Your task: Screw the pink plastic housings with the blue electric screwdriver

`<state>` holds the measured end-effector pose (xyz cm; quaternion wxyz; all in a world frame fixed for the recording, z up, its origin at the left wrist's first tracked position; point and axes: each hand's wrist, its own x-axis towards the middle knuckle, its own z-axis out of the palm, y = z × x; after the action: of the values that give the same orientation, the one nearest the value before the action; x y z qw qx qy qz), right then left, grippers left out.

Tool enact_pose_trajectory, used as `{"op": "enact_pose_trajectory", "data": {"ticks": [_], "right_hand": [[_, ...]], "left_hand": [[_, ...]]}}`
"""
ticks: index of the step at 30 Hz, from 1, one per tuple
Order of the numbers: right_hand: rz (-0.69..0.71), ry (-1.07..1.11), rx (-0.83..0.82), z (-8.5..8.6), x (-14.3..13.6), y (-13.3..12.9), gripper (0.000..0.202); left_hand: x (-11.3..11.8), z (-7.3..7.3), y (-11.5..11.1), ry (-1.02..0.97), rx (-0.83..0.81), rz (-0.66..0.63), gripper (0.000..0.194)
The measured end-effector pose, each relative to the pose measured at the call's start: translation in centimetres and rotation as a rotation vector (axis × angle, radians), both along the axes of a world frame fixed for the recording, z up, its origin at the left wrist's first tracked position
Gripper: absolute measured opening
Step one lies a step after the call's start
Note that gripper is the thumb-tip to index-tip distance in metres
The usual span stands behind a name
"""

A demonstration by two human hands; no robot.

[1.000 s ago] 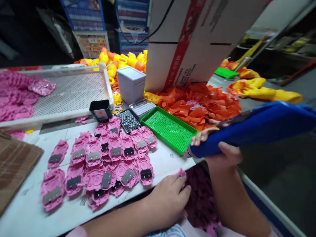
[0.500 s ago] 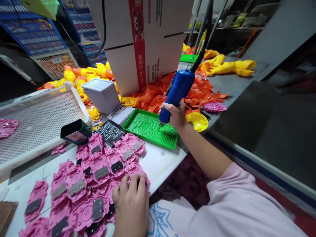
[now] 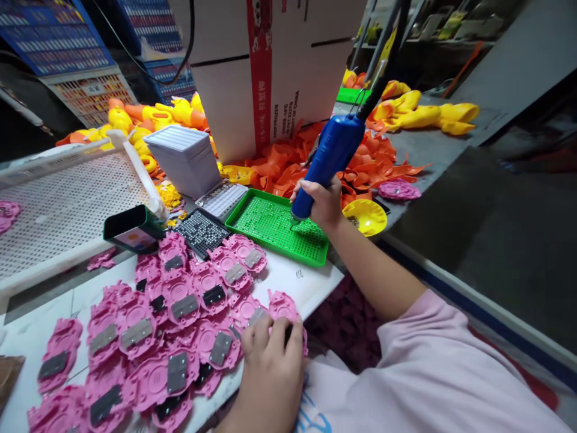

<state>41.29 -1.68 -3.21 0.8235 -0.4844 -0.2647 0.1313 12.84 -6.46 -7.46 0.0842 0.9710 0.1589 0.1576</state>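
Note:
My right hand [image 3: 325, 201] is wrapped around a blue electric screwdriver [image 3: 334, 147], its tip pointing down over the near right part of a green tray [image 3: 322, 255] of small screws. I cannot tell whether the tip touches a screw. With its fingers bent over the edge, my left hand [image 3: 273, 367] grips a pink plastic housing [image 3: 283, 304] at the board's front edge; the fingers hide most of that part. Many more pink housings [image 3: 180, 294] with grey or black battery covers lie overlapping to the left of this hand.
Behind the green tray are orange soft pieces [image 3: 279, 171] and a big carton [image 3: 225, 90]. A yellow bowl [image 3: 372, 219] stands right of the tray. A black screw tray [image 3: 202, 231], a dark green container [image 3: 133, 228] and a white perforated crate [image 3: 67, 210] are on the left.
My left hand has moved right, and a pink housing under its fingers now sits apart from the pile. The screwdriver stays over the green tray; the view has shifted slightly.

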Motion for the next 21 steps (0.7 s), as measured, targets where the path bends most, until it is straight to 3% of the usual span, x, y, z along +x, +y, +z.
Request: {"op": "enact_pose_trajectory", "data": {"ticks": [9, 17, 21], "right_hand": [[0.001, -0.034, -0.056, 0.0, 0.4, 0.8, 0.027], [0.033, -0.137, 0.058, 2.7, -0.5, -1.3, 0.025], [0.062, -0.174, 0.04, 2.9, -1.2, -2.0, 0.028]], "left_hand": [[2.5, 0.0, 0.5, 0.134, -0.034, -0.115, 0.036], [2.3, -0.6, 0.4, 0.136, -0.088, -0.122, 0.041], [2.3, -0.9, 0.5, 0.132, -0.084, -0.138, 0.038]]}}
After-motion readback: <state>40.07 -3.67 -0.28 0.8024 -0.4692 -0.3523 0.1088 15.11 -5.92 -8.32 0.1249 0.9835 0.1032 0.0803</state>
